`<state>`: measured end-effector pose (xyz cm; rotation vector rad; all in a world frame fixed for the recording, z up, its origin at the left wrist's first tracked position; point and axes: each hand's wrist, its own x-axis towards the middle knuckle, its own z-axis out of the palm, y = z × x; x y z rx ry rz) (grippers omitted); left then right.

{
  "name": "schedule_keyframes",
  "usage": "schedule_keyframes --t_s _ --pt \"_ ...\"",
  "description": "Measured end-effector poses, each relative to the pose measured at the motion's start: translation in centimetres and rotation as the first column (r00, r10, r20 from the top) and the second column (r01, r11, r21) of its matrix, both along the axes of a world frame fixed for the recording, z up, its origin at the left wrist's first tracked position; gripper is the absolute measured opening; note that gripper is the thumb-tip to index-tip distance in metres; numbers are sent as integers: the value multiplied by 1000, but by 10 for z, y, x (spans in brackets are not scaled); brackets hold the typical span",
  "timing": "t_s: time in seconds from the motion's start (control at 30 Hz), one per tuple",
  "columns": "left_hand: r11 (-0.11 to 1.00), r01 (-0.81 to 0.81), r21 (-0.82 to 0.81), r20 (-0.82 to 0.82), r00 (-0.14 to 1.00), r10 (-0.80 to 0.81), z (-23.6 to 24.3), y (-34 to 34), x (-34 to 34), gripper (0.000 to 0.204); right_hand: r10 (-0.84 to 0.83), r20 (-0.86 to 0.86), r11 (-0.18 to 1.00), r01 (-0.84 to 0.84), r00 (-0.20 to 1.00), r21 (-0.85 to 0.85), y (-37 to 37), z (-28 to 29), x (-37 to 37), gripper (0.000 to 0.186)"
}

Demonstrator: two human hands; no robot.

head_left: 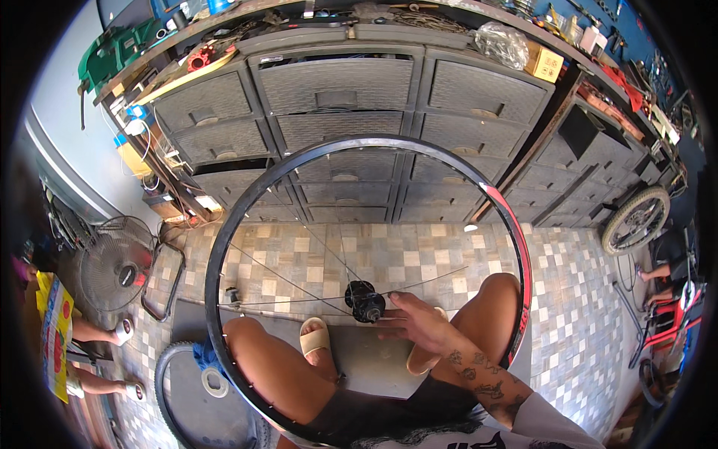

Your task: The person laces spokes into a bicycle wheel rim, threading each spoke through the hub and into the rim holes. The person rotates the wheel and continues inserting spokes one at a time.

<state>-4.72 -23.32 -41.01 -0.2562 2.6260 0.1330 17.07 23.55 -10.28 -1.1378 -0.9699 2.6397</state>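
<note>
A black bicycle rim (366, 141) with a red section on its right side stands over my lap. Several thin spokes (288, 292) run from its left part to a black hub (365, 301) near the middle. One spoke (441, 275) points right from the hub with its end free of the rim. My right hand (419, 320) comes in from the right, thumb and fingers stretched out and apart, fingertips at the hub's near end. Whether they press on it is hard to tell. My left hand does not show.
Grey drawer cabinets (336, 86) under a cluttered workbench line the far side. A fan (120, 266) stands at left, near another person's legs (97, 333). A tire (168, 396) lies lower left. At right are a small wheel (636, 221) and a red frame (677, 329).
</note>
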Motion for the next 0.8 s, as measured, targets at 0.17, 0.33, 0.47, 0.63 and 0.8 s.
schedule_keyframes --t_s 0.17,0.33,0.47,0.63,0.8 --pt "1000 3 -5 4 1000 -3 7 -8 4 39 128 87 983 -138 988 119 1 -1 20 70" --pt "1000 -20 -10 18 1000 20 9 -18 10 37 290 355 647 -455 889 611 9 -10 32 56" --pt "1000 -24 -9 25 999 24 8 -27 14 36 395 386 395 -533 834 748 20 11 39 54" --pt "999 -32 10 33 999 31 10 -42 24 35 554 384 296 -606 739 739 32 64 37 47" --pt "997 -50 54 38 998 48 2 -63 36 33 590 263 313 -516 763 797 26 79 14 43"
